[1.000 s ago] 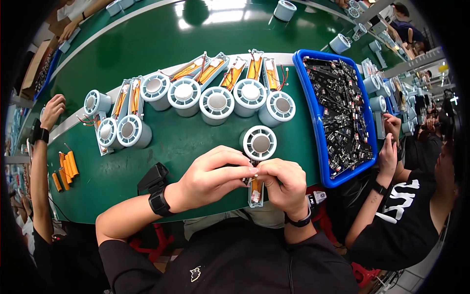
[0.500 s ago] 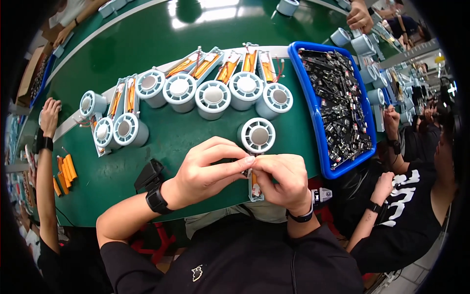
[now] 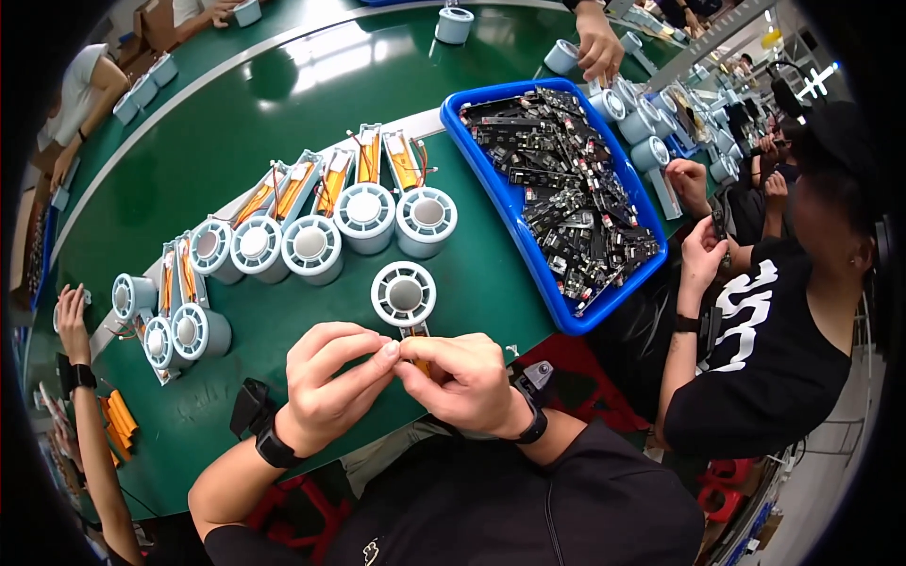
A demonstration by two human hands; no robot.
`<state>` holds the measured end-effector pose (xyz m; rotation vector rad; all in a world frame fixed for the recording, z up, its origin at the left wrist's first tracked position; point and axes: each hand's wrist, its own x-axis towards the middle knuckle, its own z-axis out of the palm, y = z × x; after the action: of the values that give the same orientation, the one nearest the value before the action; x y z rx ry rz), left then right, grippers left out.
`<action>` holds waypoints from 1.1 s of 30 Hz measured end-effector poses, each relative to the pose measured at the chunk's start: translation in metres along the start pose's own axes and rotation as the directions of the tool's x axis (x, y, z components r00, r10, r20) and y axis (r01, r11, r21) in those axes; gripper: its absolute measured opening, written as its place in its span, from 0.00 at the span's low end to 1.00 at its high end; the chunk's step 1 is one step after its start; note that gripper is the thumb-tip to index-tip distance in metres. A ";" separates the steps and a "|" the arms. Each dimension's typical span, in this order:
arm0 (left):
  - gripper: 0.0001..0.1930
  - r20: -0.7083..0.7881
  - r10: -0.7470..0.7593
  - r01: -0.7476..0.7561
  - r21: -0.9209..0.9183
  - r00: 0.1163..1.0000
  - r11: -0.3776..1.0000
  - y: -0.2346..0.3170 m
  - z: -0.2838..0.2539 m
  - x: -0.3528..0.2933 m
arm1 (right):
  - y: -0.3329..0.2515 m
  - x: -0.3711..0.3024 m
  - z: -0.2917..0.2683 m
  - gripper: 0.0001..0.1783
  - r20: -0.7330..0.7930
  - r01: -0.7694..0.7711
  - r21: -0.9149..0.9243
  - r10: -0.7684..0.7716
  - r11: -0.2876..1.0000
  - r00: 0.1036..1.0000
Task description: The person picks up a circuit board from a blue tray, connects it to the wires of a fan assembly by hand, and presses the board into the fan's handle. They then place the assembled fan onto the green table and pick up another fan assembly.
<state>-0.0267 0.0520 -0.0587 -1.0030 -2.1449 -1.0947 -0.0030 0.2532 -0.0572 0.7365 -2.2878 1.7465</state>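
My left hand (image 3: 332,382) and my right hand (image 3: 462,385) meet at their fingertips, thumbs and forefingers pinched together. Whatever is between them is too small and covered to make out. Just beyond the fingers lies a light blue fan-like unit with a round slotted head (image 3: 404,294) and grey centre. Its open handle (image 3: 415,332) runs toward me beneath my right fingers, and a bit of orange shows there. Farther off, a row of similar units (image 3: 311,247) rests on the green table, their handles holding orange-wrapped batteries (image 3: 368,156) and thin wires.
A blue tray (image 3: 514,222) heaped with small black circuit parts stands right of my hands. A co-worker (image 3: 755,349) in black sits on the right. Another person's arm (image 3: 85,396) reaches in at left, near several orange batteries (image 3: 118,420). A white strip (image 3: 104,330) crosses the table.
The whole view has shifted, so table items appear farther left. My hands stay pinched together by the same unit. The co-worker at right has raised a hand, now holding a small dark piece.
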 end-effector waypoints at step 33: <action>0.26 -0.032 -0.274 0.273 -0.040 0.961 0.961 -0.012 -0.011 -0.021 | 0.016 0.013 -0.017 0.08 0.065 0.124 -0.245 -0.112 0.961 0.992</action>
<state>-0.0227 0.0304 -0.0733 -0.7065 -2.2889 -1.2713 -0.0249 0.2686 -0.0605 0.8552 -2.3829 1.3715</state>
